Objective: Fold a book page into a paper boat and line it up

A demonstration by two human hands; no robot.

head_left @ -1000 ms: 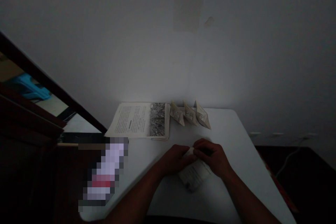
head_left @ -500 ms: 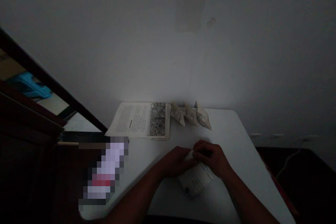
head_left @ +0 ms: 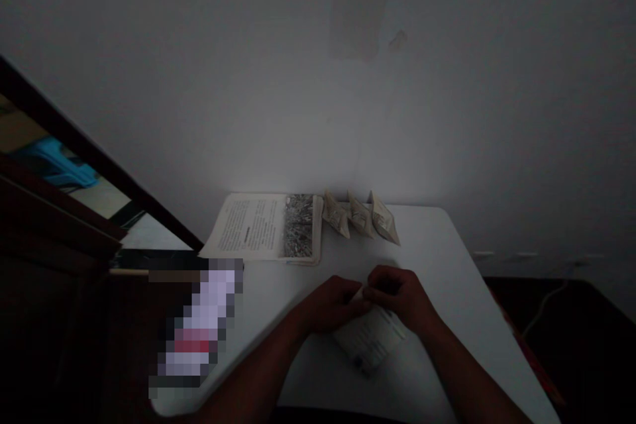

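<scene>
A folded sheet of printed paper point(head_left: 370, 342) lies on the white table point(head_left: 447, 278) in front of me. My left hand point(head_left: 330, 305) and my right hand point(head_left: 402, 297) meet at its far end, fingers curled and pinching the paper's top fold between them. The near part of the sheet rests flat on the table below my hands. The light is dim, so the fold itself is hard to make out.
An open book point(head_left: 265, 228) lies at the back of the table by the wall. Three folded paper shapes point(head_left: 362, 215) stand in a row to its right. A dark wooden frame point(head_left: 74, 146) runs along the left. A pixelated patch point(head_left: 199, 324) covers part of the left table edge.
My hands have stayed at the paper's top fold and shifted only slightly. The sheet has turned a little under them.
</scene>
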